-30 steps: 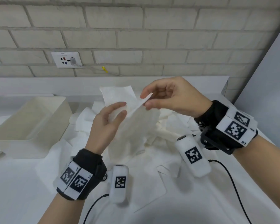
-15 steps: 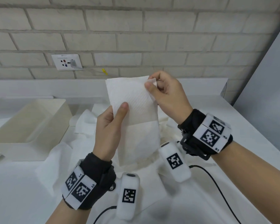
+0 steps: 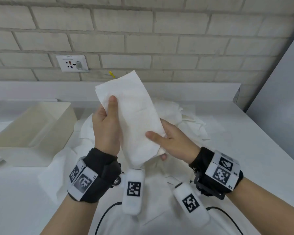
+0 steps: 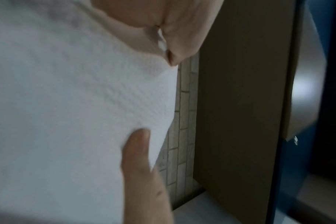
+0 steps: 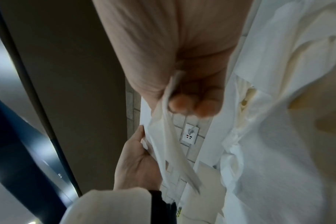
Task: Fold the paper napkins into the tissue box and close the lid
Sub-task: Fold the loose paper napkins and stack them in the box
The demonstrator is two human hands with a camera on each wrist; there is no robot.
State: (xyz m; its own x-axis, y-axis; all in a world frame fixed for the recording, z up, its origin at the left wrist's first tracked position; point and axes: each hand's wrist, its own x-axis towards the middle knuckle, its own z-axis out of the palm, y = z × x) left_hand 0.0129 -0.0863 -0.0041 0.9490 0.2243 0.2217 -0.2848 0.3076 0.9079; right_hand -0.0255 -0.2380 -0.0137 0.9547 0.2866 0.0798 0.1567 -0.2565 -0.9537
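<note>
I hold one folded white napkin (image 3: 134,116) upright over the table, tilted to the left. My left hand (image 3: 111,107) grips its upper left edge, thumb on the front and fingers behind. My right hand (image 3: 165,143) pinches its lower right edge between thumb and fingers. The right wrist view shows the right hand (image 5: 182,104) nipping the thin napkin edge (image 5: 163,136), with the left hand (image 5: 136,159) below it. The napkin (image 4: 67,106) fills the left wrist view. The cream tissue box (image 3: 24,156) stands open at the left; no lid is in view.
A heap of loose white napkins (image 3: 182,119) lies on the white table (image 3: 244,150) behind and under my hands. A brick wall with a socket (image 3: 72,63) runs along the back. A grey partition (image 3: 282,82) stands at the right. Black cables (image 3: 227,217) trail near the front edge.
My right hand has dropped from the napkin's top right corner to its lower right edge. The left hand has slid up the left edge, and the napkin now tilts left.
</note>
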